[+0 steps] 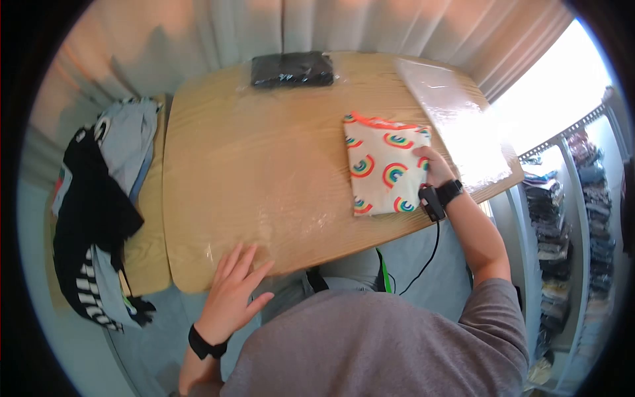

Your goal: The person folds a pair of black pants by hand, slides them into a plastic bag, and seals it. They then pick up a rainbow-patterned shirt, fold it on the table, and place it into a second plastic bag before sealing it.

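Observation:
A folded white garment with a rainbow print and orange neckline [387,165] lies on the right half of the wooden table. My right hand [433,167] grips its right edge, fingers partly hidden by the cloth. My left hand [237,291] is open at the table's near edge, fingers spread and holding nothing. Under its fingertips, clear plastic film [264,228], probably a flat bag, spreads over the wood; its outline is hard to make out.
A dark packed bundle in clear plastic [291,70] sits at the table's [192,139] back. Clear plastic sheets [456,112] cover its right side. Black and grey clothes [99,198] are heaped at left. Shelves of folded clothes [549,231] stand right. A cable [433,255] hangs from my right wrist.

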### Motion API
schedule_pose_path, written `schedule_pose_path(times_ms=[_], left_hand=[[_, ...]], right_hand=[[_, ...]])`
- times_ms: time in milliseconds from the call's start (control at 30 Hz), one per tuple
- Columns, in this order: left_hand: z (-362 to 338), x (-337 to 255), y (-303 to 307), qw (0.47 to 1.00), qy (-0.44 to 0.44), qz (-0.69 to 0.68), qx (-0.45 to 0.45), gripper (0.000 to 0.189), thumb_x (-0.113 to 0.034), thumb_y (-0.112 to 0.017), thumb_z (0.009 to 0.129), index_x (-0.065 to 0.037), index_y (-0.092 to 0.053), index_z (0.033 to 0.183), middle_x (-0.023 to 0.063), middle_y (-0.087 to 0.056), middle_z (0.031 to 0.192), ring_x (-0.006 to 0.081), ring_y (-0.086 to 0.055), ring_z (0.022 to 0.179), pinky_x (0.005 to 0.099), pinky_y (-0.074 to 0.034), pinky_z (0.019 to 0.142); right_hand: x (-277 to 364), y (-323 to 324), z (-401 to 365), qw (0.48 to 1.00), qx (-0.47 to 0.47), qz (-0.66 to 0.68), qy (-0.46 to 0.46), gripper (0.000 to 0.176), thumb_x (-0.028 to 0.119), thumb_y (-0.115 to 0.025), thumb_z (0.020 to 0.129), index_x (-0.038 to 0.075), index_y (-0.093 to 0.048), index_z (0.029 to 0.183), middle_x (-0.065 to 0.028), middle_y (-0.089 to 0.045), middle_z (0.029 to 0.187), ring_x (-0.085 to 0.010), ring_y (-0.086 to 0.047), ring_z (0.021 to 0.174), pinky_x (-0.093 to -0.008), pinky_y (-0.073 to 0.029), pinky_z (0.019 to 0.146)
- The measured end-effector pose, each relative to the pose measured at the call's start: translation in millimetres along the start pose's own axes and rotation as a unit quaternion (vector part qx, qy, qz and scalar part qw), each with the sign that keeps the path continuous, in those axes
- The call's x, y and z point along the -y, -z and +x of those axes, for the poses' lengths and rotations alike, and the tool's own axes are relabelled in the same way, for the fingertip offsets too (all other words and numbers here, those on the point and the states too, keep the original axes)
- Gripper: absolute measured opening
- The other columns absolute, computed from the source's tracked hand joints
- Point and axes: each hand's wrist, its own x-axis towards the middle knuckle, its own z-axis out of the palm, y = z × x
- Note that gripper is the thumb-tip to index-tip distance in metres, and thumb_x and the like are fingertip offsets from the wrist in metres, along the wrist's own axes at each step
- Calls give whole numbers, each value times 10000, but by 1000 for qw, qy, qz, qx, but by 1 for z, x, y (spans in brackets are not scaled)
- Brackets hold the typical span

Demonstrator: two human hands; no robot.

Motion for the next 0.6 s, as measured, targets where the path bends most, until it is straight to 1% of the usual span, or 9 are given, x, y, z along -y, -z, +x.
schedule_pose_path(times_ms=[67, 167, 233, 300, 367, 400, 433, 533, 600], left_hand=[[0, -5, -8, 1000, 14, 17, 13, 554, -275, -668, 781, -111, -499, 1283, 195, -265, 1458, 396, -194, 1362, 496, -192, 1094], [5, -9, -18, 998, 19, 53, 11, 567, -321, -664, 786, -120, -494, 1289, 201, -252, 1460, 403, -199, 1357, 516, -193, 1085], [13, -11, -26, 998, 20, 66, -3, 568, -333, -659, 791, -125, -492, 1292, 203, -248, 1460, 406, -202, 1354, 523, -195, 1081], [23, -15, -33, 996, 14, 76, -35, 562, -332, -652, 799, -139, -488, 1300, 214, -249, 1453, 410, -219, 1343, 529, -208, 1070], [30, -21, -35, 995, 13, 84, -44, 561, -335, -649, 803, -144, -485, 1303, 216, -256, 1448, 411, -227, 1338, 531, -213, 1065], [32, -23, -37, 994, 12, 94, -51, 560, -338, -646, 806, -149, -482, 1306, 217, -262, 1443, 411, -235, 1334, 533, -219, 1061], [34, -24, -38, 994, 12, 92, -51, 560, -338, -646, 806, -149, -482, 1306, 217, -262, 1443, 411, -235, 1334, 533, -219, 1061], [36, -26, -45, 992, 4, 114, -58, 576, -336, -641, 811, -129, -459, 1318, 219, -282, 1431, 406, -252, 1326, 539, -231, 1050], [38, -26, -47, 990, 25, 114, -77, 612, -327, -639, 811, -60, -431, 1320, 216, -298, 1424, 392, -253, 1330, 531, -236, 1051]], right_hand=[[-4, -13, -18, 997, -19, 23, 70, 505, 108, -541, 802, -41, -415, 1267, -207, -539, 1231, -321, -564, 1087, -453, -452, 953], [-7, 2, -38, 984, 31, 57, 167, 555, 120, -553, 786, -51, -383, 1285, -216, -532, 1233, -329, -569, 1078, -456, -484, 917], [-7, 3, -61, 974, 81, 104, 184, 591, 142, -579, 767, -48, -378, 1289, -218, -529, 1237, -332, -572, 1075, -452, -501, 893], [-7, 1, -86, 969, 54, 103, 216, 646, 181, -612, 744, -38, -367, 1300, -211, -521, 1251, -329, -573, 1075, -448, -499, 898], [-9, -7, -108, 964, 60, 117, 230, 655, 192, -618, 741, -31, -363, 1302, -206, -526, 1247, -321, -574, 1076, -445, -507, 886], [-11, -5, -115, 964, 36, 57, 255, 714, 352, -584, 744, 9, -351, 1326, -194, -532, 1249, -316, -567, 1097, -441, -507, 890], [-13, -6, -122, 965, 35, 56, 254, 714, 352, -584, 744, 9, -351, 1326, -194, -532, 1249, -316, -567, 1097, -441, -507, 890], [-21, -19, -139, 972, 106, 48, 202, 727, 373, -609, 716, 20, -366, 1303, -198, -508, 1269, -311, -554, 1112, -477, -530, 841], [-33, -50, -145, 973, 86, 50, 209, 730, 369, -613, 707, 26, -367, 1303, -199, -508, 1267, -318, -559, 1102, -476, -530, 843]])
